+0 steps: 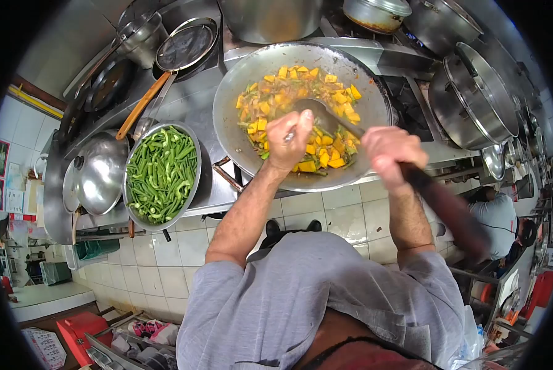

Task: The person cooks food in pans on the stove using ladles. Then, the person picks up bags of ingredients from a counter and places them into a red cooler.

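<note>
A large metal wok holds yellow cubes that look like pumpkin, mixed with green pieces and sauce. My right hand is closed round the long dark handle of a ladle, slightly blurred by motion. The ladle's rounded metal head rests among the food in the middle of the wok. Over the wok's near side, close to the ladle head, my left hand is curled into a fist. A small shiny spot shows at its fingers, but I cannot make out what it holds, if anything.
Cut green okra fills a metal bowl to the left. Beyond it lie a domed lid and a wooden-handled strainer. Large pots stand at the right and a tall pot behind. Another person is at the right.
</note>
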The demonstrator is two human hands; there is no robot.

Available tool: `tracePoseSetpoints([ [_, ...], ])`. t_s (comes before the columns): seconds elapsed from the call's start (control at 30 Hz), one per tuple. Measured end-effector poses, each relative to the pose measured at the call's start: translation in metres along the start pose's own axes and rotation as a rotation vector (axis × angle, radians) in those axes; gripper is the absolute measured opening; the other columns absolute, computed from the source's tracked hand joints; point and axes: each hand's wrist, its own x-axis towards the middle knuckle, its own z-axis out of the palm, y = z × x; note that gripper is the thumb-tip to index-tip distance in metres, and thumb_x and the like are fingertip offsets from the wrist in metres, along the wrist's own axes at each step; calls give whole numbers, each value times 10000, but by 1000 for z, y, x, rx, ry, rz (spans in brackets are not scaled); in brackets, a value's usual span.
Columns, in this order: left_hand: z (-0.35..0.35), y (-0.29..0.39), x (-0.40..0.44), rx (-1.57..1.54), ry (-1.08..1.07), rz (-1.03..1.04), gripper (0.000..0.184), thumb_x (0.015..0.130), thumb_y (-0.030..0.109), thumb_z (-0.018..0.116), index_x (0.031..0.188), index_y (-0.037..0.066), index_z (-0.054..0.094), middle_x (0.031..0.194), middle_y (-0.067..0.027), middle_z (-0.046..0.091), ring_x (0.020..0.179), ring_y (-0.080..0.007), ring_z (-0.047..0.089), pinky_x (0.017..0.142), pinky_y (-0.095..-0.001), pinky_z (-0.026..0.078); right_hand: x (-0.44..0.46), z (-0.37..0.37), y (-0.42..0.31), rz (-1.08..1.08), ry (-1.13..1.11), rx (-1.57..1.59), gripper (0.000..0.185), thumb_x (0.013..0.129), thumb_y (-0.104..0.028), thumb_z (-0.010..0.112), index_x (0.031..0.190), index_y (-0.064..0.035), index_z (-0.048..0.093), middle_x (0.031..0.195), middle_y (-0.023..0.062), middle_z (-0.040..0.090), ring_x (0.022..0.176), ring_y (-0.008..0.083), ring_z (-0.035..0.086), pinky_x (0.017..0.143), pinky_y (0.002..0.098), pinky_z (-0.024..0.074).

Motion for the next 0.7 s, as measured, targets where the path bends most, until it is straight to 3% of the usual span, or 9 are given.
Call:
tracePoseSetpoints([
  [0.07, -16, 12, 7, -118, 141, -164, 232, 828, 35, 583, 604, -4, 538, 567, 2, 521, 491, -54, 406, 424, -231, 303, 13, -28, -11, 28, 29, 21, 119, 768, -7, 586, 692, -25, 496, 594, 53, 513, 489, 182, 485, 480, 348, 442],
  [0.13, -44, 34, 21, -162, 299, -202, 211, 840, 65, 577, 643, -11, 582, 592, 9, 541, 499, -54, 409, 447, -218, 321, 38, -38, -27, 3, 109, 76, 85, 847, -58, 494, 767, -35, 477, 535, 21, 418, 446, 142, 393, 464, 323, 359],
  [0.2, -66, 42, 39, -135, 357, -124, 361, 853, 58, 548, 538, 84, 374, 501, 56, 286, 423, -55, 246, 406, -244, 179, 59, -53, -22, -28, 67, 66, 66, 844, -35, 488, 779, -24, 478, 530, 26, 406, 442, 117, 351, 453, 296, 300],
  [0.3, -70, 38, 65, 63, 442, -49, 365, 859, 106, 572, 532, 82, 410, 488, 40, 355, 432, -46, 279, 401, -247, 205, 73, -46, 11, 226, 270, -255, 102, 762, -87, 683, 713, -38, 608, 614, 11, 552, 543, 66, 490, 511, 204, 392],
  [0.4, -72, -23, 65, 305, 289, -106, 331, 866, 128, 556, 571, 13, 458, 514, 22, 435, 479, -65, 340, 438, -278, 278, 68, -35, 89, 88, 14, -742, 154, 749, -131, 716, 670, -51, 611, 637, -31, 568, 547, 61, 503, 507, 216, 406],
  [0.47, -56, -55, 65, 374, 322, -36, 334, 868, 136, 549, 573, 7, 456, 510, 16, 430, 481, -79, 338, 441, -294, 281, 66, -18, 114, 127, -98, -678, 153, 713, -111, 754, 681, -49, 617, 656, -28, 588, 613, 61, 546, 550, 235, 445],
  [0.53, -49, -79, 76, 443, 360, 37, 339, 870, 144, 542, 576, 1, 453, 506, 10, 424, 483, -93, 335, 443, -311, 284, 65, -10, 127, 229, 210, -465, 134, 718, -99, 740, 684, -51, 619, 613, -24, 574, 556, 67, 522, 530, 227, 428],
  [0.63, -48, -113, 84, 204, 646, -255, 371, 878, 182, 524, 570, -8, 444, 495, 2, 412, 481, -110, 333, 440, -330, 277, 77, -47, 123, 415, 686, -209, 103, 753, -78, 664, 669, -68, 605, 533, -37, 471, 442, 50, 393, 422, 210, 285],
  [0.7, -61, -146, 97, 119, 844, -343, 388, 877, 215, 503, 563, -2, 438, 492, 0, 414, 473, -111, 318, 438, -335, 260, 64, -110, 138, 303, 775, 27, 137, 769, -55, 630, 642, -61, 581, 495, -19, 442, 398, 71, 374, 412, 211, 308],
])
